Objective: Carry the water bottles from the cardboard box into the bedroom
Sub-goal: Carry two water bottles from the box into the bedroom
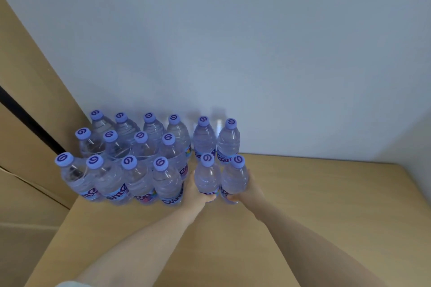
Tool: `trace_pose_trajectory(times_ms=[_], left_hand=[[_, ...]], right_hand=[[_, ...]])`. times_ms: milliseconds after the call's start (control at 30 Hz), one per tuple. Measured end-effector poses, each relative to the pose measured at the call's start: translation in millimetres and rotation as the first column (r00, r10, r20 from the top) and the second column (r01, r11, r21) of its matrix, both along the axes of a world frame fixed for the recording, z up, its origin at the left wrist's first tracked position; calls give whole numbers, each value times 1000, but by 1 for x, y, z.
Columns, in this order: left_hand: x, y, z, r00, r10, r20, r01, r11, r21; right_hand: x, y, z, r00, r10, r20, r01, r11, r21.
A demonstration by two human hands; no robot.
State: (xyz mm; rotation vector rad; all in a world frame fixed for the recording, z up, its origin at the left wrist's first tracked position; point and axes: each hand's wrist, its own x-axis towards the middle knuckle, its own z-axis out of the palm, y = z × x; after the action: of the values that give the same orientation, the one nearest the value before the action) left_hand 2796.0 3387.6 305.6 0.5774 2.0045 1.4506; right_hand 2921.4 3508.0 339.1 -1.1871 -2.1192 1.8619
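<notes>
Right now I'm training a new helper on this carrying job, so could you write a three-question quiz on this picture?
1. True or false: each hand grips one bottle.
2. How many bottle caps show in all? A) 12 B) 16 C) 20
3. Fill in: the bottles stand on a wooden surface against a white ____.

Key
1. True: the left hand holds the left front bottle, and the right hand holds the right front bottle.
2. B: twelve in the packed group, two loose bottles behind, two in the hands.
3. Wall; the wooden surface meets it.
</notes>
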Motion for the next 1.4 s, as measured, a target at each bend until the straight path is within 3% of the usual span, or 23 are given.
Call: trace_pose_trajectory(times_ms=[167, 367, 667, 800, 1133, 1400], left_hand=[[-1, 7, 1, 998, 53, -25, -54, 997, -54], [-2, 22, 1, 970, 242, -33, -245, 960, -140], [-4, 38, -6, 940, 341, -10, -338, 927, -163], [0, 41, -5, 922, 387, 9, -382, 915, -130], [8, 46, -3, 844, 532, 72, -519, 843, -143], [-3, 27, -3, 915, 392, 96, -368, 909, -197]], right_hand=[[-11, 8, -4, 998, -18, 58, 8, 984, 177], [-23, 10, -16, 959, -224, -176, 237, 970, 55], [-42, -3, -30, 961, -243, -129, 271, 919, 287], [-47, -4, -30, 946, -301, -117, 322, 905, 279], [-46, 3, -22, 972, -229, -60, 237, 947, 218], [-48, 1, -15, 986, -165, 13, 156, 955, 253]])
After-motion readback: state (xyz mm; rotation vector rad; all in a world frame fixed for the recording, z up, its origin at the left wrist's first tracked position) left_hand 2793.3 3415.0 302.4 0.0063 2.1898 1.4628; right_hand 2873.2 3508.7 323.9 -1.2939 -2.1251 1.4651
